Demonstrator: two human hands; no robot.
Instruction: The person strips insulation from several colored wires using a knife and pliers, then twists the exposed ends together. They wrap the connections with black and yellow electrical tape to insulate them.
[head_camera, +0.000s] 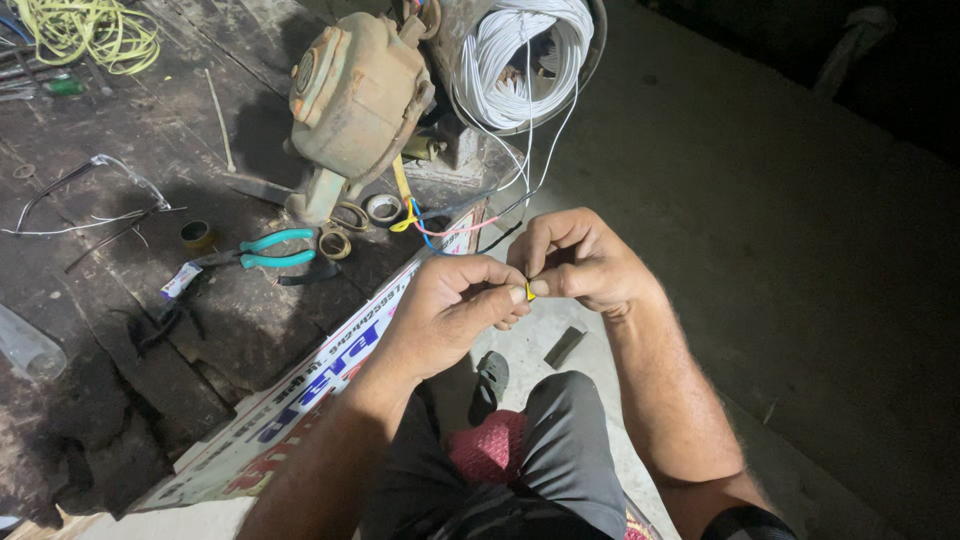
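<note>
Left hand: the left hand (455, 305) pinches one end of a tiny yellow piece (529, 290) with thumb and finger.
Right hand: the right hand (580, 262) pinches the other end, fingers curled tight.
Where it is: the yellow piece sits between both hands, above the knees.
Done so far: thin wires (470, 222) in pink, blue, black and white already run from the old pump (355, 95) to the hands.
Left to do: the joint looks unfinished, though it is too small to be sure.
Unused: the pliers (265, 250) and tape rolls (383, 208) lie untouched on the bench.
Sign: a flat white board (300, 395) with blue and red letters lies by the left arm.
Coil: white cable (520, 55) sits rolled up.
</note>
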